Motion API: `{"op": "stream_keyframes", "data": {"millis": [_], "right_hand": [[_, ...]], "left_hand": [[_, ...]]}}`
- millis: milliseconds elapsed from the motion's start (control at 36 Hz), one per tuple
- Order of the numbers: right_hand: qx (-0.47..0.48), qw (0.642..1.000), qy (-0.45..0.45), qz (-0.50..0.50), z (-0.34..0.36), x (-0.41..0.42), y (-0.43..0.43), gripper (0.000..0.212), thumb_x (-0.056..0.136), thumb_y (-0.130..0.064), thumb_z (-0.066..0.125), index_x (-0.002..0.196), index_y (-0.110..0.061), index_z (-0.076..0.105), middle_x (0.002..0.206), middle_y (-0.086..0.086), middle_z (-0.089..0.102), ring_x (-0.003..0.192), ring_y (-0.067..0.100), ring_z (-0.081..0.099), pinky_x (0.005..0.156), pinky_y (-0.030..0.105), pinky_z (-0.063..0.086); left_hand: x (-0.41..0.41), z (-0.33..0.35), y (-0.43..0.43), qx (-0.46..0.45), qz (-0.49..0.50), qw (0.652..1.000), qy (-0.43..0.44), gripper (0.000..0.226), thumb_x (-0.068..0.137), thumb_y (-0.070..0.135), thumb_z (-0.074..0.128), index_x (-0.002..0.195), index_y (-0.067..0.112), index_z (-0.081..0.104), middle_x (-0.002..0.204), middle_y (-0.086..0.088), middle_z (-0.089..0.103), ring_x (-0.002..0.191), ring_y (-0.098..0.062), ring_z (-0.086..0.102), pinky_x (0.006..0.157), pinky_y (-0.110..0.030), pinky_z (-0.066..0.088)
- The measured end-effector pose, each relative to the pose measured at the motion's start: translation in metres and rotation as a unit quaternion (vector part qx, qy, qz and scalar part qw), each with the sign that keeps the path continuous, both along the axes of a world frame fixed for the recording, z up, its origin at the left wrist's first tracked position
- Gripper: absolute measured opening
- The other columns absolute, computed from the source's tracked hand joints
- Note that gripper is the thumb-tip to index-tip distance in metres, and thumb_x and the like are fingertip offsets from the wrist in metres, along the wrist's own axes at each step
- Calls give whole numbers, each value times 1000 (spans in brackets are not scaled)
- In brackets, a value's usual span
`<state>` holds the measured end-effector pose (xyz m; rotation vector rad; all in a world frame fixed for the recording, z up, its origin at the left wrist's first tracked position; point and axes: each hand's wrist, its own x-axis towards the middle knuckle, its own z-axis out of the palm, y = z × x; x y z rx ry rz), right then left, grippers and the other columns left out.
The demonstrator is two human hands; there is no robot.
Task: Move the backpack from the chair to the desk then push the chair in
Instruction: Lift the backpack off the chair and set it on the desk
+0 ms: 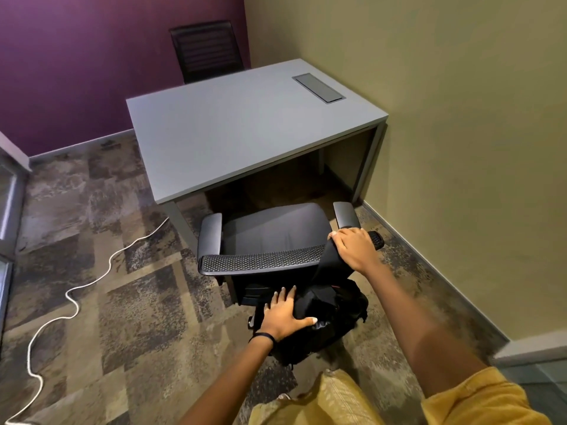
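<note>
A black backpack (322, 320) hangs behind the mesh backrest of a grey office chair (276, 231). One of its straps is looped over the right end of the backrest top. My right hand (352, 246) grips that strap at the backrest's top edge. My left hand (283, 314) holds the upper left side of the backpack's body. The chair's seat is bare and faces the grey desk (233, 133), its front edge just under the desk's near edge. The chair's base is hidden behind the bag.
A second dark chair (208, 50) stands at the desk's far side against the purple wall. A grey cable hatch (319, 88) is set in the desktop near the beige wall on the right. A white cord (73, 289) snakes across the patterned carpet to the left.
</note>
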<state>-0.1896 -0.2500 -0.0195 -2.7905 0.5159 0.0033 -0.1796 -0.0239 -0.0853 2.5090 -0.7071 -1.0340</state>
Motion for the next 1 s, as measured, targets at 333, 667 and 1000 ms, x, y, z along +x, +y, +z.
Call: {"op": "stream_keyframes", "data": {"millis": [333, 667, 1000], "right_hand": [[35, 999, 9, -8, -3, -4, -1, 39, 98, -35, 25, 120, -23, 55, 131, 4, 55, 125, 24, 43, 114, 51, 20], [14, 993, -42, 107, 5, -36, -34, 49, 96, -45, 33, 141, -27, 32, 156, -2, 21, 145, 16, 12, 118, 47, 6], [13, 994, -21, 108, -27, -116, -107, 82, 87, -62, 36, 146, -27, -10, 158, -2, -14, 144, 14, -14, 120, 42, 5]], "left_hand": [[0, 7, -18, -35, 4, 998, -54, 51, 90, 22, 49, 138, 14, 35, 128, -16, 58, 117, -34, 55, 98, -44, 47], [3, 34, -50, -71, -66, 987, -131, 30, 93, 15, 43, 122, 12, 49, 114, -14, 66, 106, -35, 59, 90, -46, 46], [-4, 54, -129, -118, -121, 975, -142, 30, 90, 20, 48, 119, 21, 54, 111, -8, 68, 105, -29, 61, 86, -41, 48]]}}
